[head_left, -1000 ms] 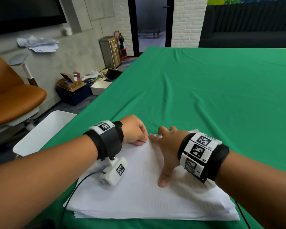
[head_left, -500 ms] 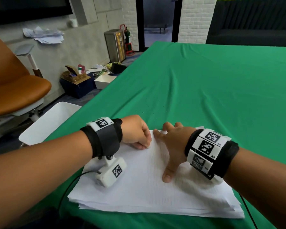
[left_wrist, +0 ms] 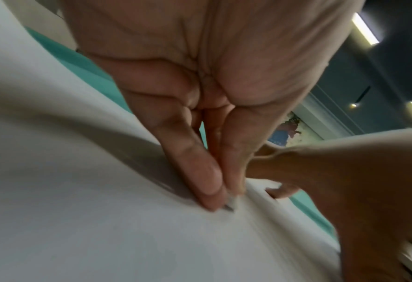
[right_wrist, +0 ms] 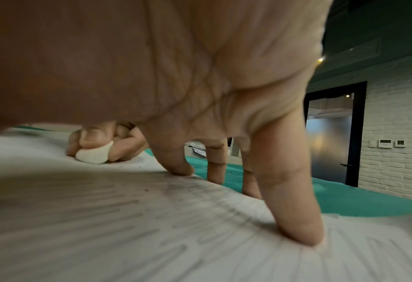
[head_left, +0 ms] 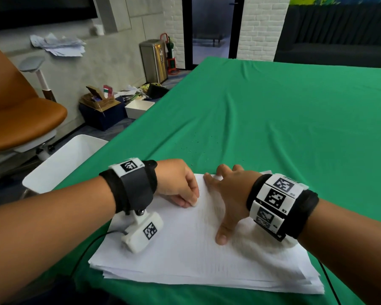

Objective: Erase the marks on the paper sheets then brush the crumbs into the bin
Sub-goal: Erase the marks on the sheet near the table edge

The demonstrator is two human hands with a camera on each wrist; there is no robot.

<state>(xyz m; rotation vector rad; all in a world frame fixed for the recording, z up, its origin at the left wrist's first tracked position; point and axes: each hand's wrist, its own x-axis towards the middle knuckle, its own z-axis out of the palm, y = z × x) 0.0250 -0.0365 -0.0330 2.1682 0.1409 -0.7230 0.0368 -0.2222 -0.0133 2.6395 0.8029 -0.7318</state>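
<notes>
- Pinched in the left hand is a small white eraser, pressed down on the top paper sheet.
- Right hand lies flat, fingers spread, holding the stack still.
- Dark crumbs dot the green tablecloth past the stack.
- White bin sits beside the table's left edge.
</notes>
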